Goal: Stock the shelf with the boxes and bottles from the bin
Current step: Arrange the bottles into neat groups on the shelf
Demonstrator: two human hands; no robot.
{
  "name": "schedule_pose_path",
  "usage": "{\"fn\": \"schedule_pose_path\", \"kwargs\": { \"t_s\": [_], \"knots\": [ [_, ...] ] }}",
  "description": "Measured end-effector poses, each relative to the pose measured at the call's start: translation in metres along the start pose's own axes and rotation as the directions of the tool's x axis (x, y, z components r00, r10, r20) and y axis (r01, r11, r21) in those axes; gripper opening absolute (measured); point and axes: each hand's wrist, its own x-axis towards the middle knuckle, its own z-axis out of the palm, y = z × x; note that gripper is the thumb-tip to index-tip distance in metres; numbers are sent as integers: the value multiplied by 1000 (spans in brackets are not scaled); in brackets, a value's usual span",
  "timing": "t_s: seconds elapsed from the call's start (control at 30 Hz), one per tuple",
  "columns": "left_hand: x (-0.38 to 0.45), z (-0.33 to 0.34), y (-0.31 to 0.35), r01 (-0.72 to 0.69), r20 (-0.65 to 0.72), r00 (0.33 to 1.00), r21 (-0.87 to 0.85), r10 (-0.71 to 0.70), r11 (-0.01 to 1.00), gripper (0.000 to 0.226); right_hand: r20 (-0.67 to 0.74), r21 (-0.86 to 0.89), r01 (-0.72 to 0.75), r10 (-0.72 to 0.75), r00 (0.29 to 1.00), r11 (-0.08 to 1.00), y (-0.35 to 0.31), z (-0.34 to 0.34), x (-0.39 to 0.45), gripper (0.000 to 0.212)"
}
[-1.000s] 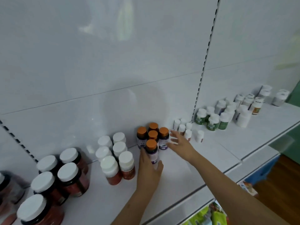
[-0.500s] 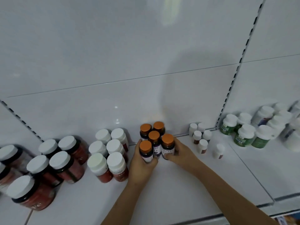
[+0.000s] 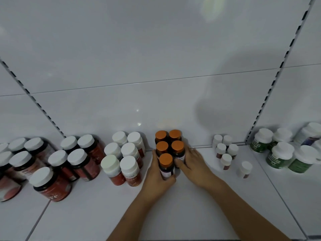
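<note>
While the head view looks down on a white shelf [image 3: 173, 214], five orange-capped bottles [image 3: 169, 150] are seen standing upright in a tight cluster against the back panel [image 3: 156, 58]: two at the rear, two in the middle, one at the front. The front bottle [image 3: 166, 166] is gripped by the left hand [image 3: 157, 176], fingers curled along its left side and the thumb wrapped under its base on the near side. The right side of the cluster is pressed by the right hand [image 3: 193, 164]; its fingers are laid fairly straight along the right middle bottle [image 3: 178, 149], thumb tip touching low on that bottle just beside the front one. Nothing is closed inside the right hand. Both forearms are seen coming in from the bottom edge.

Just left of the cluster, six white-capped bottles [image 3: 123, 155] with red bodies are set in two columns, close to the left hand but not touching it. Further left, larger dark jars [image 3: 69, 162] with white lids and red labels are grouped out to the frame edge. Right of the cluster, apart from the right hand, small white vials [image 3: 224, 150] are bunched near the back, with one stray vial [image 3: 245, 168] nearer the front. Far right, past a slotted upright [image 3: 271, 84], green-labelled bottles [image 3: 281, 150] are stood together. The labels are too blurred to read.
</note>
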Motion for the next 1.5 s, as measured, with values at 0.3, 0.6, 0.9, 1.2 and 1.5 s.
{"fn": "schedule_pose_path", "kwargs": {
  "t_s": [0.3, 0.6, 0.9, 1.2, 1.5],
  "knots": [
    [-1, -4, 2, -3, 72, 997, -13, 4, 1000, 94, 3, 141, 43, -44, 999, 989, 0, -4, 0, 62],
    [6, -2, 0, 3, 51, 999, 94, -7, 996, 91, -61, 26, 25, -23, 998, 999, 5, 3, -3, 63],
    [10, 0, -5, 14, 67, 998, 138, -24, 990, 64, -125, -61, -1, -7, 992, 998, 4, 3, -7, 76],
    [9, -4, -7, 29, 68, 997, 122, -38, 992, 74, -68, -20, 53, -54, 996, 998, 4, 0, -4, 78],
    [3, -8, 0, 66, 133, 989, 11, -67, 998, 78, -55, -41, 17, -20, 998, 999, 0, -3, -7, 86]
  ]
}}
